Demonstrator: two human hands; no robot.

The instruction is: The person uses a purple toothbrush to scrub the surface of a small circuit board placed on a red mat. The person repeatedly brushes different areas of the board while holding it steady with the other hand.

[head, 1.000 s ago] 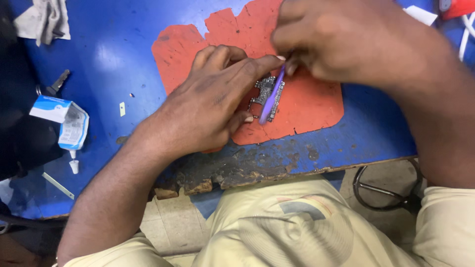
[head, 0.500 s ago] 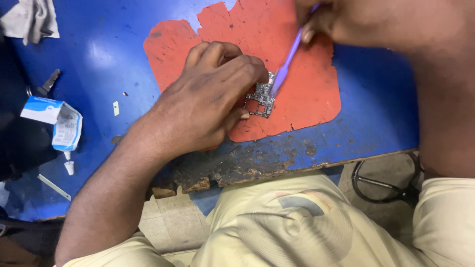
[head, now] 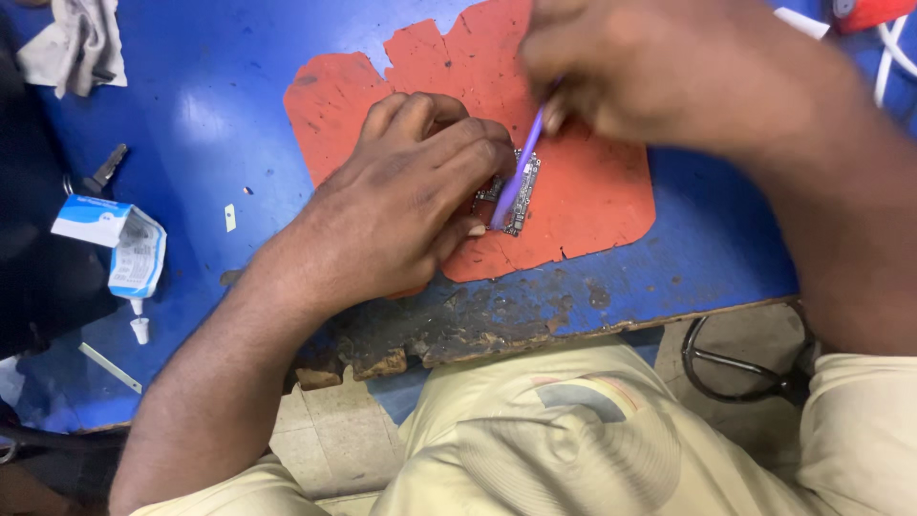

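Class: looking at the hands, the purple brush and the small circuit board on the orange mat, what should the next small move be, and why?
Probably a short brush stroke along the circuit board: the right hand holds the purple brush with its head on it, and the left hand pins it to the orange mat.

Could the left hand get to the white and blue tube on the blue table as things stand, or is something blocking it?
Probably yes, but not freely: the left hand is pressing the small circuit board on the orange mat. The tube lies apart on bare blue table, nothing between.
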